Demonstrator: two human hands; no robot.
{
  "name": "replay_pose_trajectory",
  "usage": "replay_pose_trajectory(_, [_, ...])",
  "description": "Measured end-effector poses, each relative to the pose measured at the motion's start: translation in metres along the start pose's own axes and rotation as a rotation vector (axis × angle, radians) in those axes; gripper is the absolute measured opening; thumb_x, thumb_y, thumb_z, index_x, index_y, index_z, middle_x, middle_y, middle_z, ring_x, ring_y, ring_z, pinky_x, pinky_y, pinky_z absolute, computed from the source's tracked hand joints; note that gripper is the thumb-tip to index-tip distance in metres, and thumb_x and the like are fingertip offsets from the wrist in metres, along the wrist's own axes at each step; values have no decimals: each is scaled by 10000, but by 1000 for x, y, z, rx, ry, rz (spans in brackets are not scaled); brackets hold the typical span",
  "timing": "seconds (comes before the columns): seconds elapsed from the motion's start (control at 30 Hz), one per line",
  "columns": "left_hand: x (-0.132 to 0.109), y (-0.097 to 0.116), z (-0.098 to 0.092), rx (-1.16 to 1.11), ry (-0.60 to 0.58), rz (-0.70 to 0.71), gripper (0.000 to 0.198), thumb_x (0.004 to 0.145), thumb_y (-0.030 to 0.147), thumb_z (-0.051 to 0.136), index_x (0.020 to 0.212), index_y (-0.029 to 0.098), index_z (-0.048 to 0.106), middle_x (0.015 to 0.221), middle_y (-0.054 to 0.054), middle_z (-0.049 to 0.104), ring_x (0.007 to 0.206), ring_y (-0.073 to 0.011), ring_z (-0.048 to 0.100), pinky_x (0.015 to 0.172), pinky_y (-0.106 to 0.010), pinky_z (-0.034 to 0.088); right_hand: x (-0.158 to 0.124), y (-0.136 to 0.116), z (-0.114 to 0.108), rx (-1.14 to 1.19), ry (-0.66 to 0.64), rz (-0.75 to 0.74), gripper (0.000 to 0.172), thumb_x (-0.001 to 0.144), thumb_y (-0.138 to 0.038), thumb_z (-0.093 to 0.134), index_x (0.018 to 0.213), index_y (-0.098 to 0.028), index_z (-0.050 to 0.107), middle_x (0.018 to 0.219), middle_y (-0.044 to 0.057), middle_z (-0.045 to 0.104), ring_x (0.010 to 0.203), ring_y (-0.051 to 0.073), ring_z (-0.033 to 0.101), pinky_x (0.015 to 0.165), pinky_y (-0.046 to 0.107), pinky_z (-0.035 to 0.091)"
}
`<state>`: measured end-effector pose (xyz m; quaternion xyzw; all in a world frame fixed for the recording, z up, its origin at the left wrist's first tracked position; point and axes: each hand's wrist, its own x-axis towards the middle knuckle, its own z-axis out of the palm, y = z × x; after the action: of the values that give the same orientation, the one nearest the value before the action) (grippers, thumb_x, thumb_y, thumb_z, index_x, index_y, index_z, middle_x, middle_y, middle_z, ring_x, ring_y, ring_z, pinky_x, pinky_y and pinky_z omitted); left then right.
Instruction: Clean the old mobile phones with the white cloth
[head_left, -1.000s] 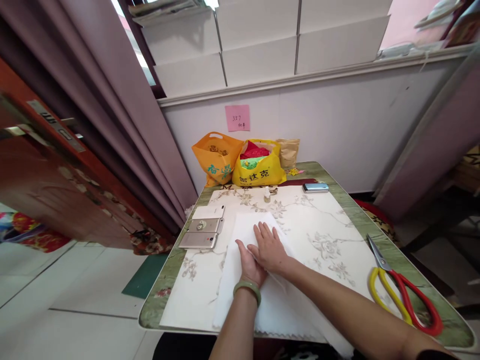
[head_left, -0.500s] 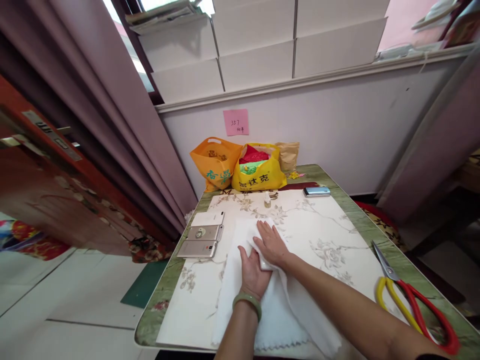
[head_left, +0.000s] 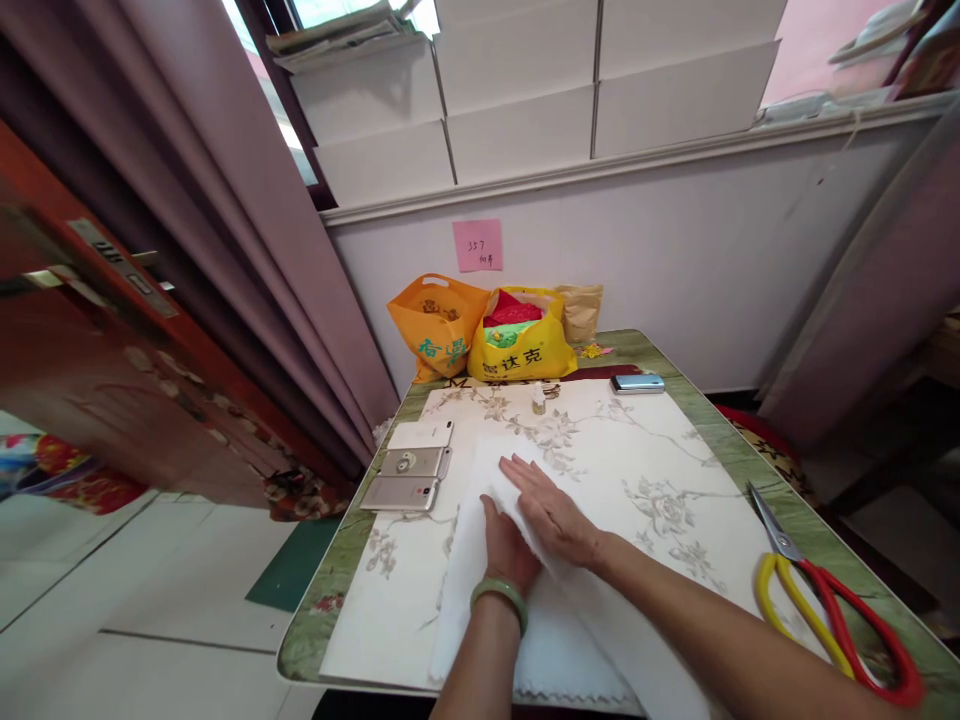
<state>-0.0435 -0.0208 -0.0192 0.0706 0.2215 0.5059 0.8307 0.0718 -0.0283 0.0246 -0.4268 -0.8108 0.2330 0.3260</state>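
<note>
A large white cloth (head_left: 562, 650) with a zigzag lower edge lies over the front middle of the table, part of it folded up between my hands. My right hand (head_left: 551, 510) rests on the fold, fingers stretched out together and pointing away. Beneath it, my left hand (head_left: 510, 550), with a green bangle (head_left: 500, 597) on its wrist, is turned palm up. Its thumb sticks out to the left. The cloth and my right hand hide its other fingers and whatever they close around.
Three phones (head_left: 409, 462) lie at left; a blue-edged phone (head_left: 637, 384) lies at back right. Scissors (head_left: 784, 545) with yellow and red handles are at right. A small bottle (head_left: 538, 400), orange bag (head_left: 435, 320), yellow bag (head_left: 521, 345) and brown paper bag (head_left: 581, 310) stand at the back.
My right hand has shifted slightly down and right, its fingers now straighter over the cloth. A white glossy corner seen between my hands is now covered. The view has tilted slightly.
</note>
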Motion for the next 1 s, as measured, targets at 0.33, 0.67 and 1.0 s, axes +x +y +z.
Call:
replay_pose_trajectory(0.33, [7, -6, 6, -72, 24, 46, 470, 901, 283, 382, 1352, 223, 501, 1280, -81, 613, 1256, -242, 504, 1110, -434, 337, 18, 10, 27, -315, -84, 283, 685, 969, -520, 209, 1478, -64, 261, 1544, 128, 201, 1441, 265, 100, 1169, 476, 57])
replay_pose_trajectory(0.67, [12, -2, 9, -65, -57, -52, 455, 925, 362, 402, 1322, 182, 531, 1306, -108, 591, 1270, -246, 487, 1098, -423, 348, 33, 25, 21, -373, -110, 287, 617, 978, -460, 203, 1503, -136, 191, 1553, 81, 192, 1442, 225, 108, 1153, 489, 12])
replay_pose_trajectory(1.0, [10, -7, 8, -27, 5, 2, 436, 885, 341, 432, 1228, 135, 604, 1210, -119, 651, 1210, -255, 541, 1063, -409, 388, 19, 23, 29, -519, 33, 221, 649, 962, -436, 272, 1496, -78, 181, 1544, 115, 199, 1439, 259, 120, 1135, 566, -36])
